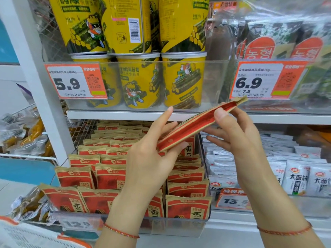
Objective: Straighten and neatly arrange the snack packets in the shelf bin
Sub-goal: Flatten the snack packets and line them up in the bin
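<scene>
Holding one red packet [195,125], left hand [150,158] and right hand [238,138].

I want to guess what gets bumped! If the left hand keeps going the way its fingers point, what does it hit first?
Probably the white shelf edge. The left hand, holding the red packet, points up and slightly right, with the yellow cans behind; depth is unclear.

i see the white upper shelf [114,114] carrying clear bins with yellow cans [184,79] and, to their right, seaweed packs [279,42]. below, a clear bin [172,228] holds rows of red packets [75,176], white packets [295,178] just beside.
</scene>
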Motion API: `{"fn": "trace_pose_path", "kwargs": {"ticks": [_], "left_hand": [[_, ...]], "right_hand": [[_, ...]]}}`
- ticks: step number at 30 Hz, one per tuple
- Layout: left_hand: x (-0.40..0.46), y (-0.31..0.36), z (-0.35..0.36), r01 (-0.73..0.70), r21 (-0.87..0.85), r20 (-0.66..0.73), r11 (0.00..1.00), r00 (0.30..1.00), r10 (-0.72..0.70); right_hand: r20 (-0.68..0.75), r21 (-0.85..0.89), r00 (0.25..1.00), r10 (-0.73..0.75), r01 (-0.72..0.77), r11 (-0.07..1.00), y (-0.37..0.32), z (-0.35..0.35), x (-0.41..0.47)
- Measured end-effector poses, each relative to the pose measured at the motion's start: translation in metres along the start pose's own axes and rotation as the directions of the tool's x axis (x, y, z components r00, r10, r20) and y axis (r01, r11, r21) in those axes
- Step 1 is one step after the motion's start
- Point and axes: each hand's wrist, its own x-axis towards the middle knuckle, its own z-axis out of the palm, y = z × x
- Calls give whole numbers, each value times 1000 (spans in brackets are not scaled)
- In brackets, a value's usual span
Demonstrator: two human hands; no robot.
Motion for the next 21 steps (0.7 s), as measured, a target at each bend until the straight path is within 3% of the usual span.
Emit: {"fn": "trace_pose_path", "kwargs": {"ticks": [7, 12, 21], "left_hand": [[3, 5, -12, 159, -200, 83, 967, 986, -145], [6, 7, -16, 188, -316, 80, 930, 982, -171], [7, 11, -19, 239, -307, 52, 921, 971, -235]], "right_hand": [[-80, 80, 997, -9, 15, 997, -1, -7, 3], [-79, 119, 996, -35, 44, 992, -1, -9, 3], [-68, 60, 994, -91, 95, 994, -1, -8, 1]]}}
